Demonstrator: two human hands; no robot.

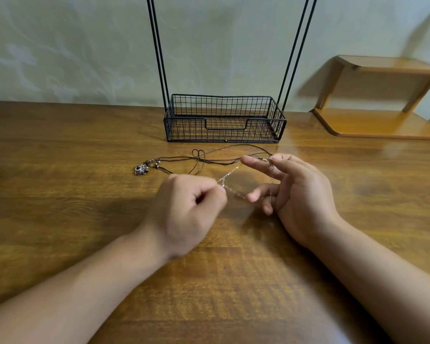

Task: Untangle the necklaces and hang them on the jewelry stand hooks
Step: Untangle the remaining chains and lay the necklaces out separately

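A thin silver chain necklace (230,173) stretches between both hands above the wooden table (60,150). My left hand (189,214) is curled and pinches the chain at its fingertips. My right hand (293,194) pinches the chain's other end between thumb and forefinger, and the chain hangs across its spread fingers. A dark cord necklace (216,158) with beads and a small metal pendant (140,169) lies on the table behind the hands, its right end meeting the chain at my right fingertips. The black wire jewelry stand (224,119) stands behind; its hooks are out of view.
The stand's base is a wire basket (281,120) with two pairs of black uprights (159,53) rising out of frame. A wooden two-level shelf (377,95) sits at the back right. A pale wall runs behind the table.
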